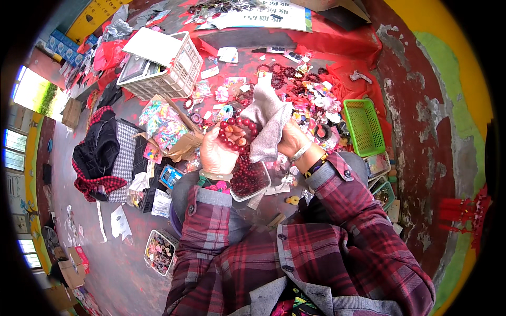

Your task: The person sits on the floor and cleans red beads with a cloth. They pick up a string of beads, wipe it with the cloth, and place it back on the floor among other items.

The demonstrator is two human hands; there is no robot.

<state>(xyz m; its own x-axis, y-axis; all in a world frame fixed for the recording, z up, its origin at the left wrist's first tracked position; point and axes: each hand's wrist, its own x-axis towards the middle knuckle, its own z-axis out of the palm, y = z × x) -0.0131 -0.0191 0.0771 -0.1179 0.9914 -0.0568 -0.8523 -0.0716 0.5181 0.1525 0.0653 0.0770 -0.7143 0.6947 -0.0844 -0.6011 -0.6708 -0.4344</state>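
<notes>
A dark red beaded bracelet (pixel 227 138) is looped over the fingers of my left hand (pixel 219 155), which curl around it. My right hand (pixel 293 139) grips a greyish-pink cloth (pixel 266 118) that hangs beside the bracelet; the cloth hides part of the right fingers. Below both hands a white tray (pixel 269 185) holds a heap of similar dark red beads (pixel 246 178). Beyond the cloth, more dark red bracelets (pixel 278 73) lie among small colourful trinkets.
A green plastic basket (pixel 363 126) stands at the right. On the left are a cardboard box (pixel 184 149) of colourful packets, a white crate (pixel 184 71) and a dark jacket (pixel 95 150). A small container (pixel 159 252) of trinkets sits by my left leg.
</notes>
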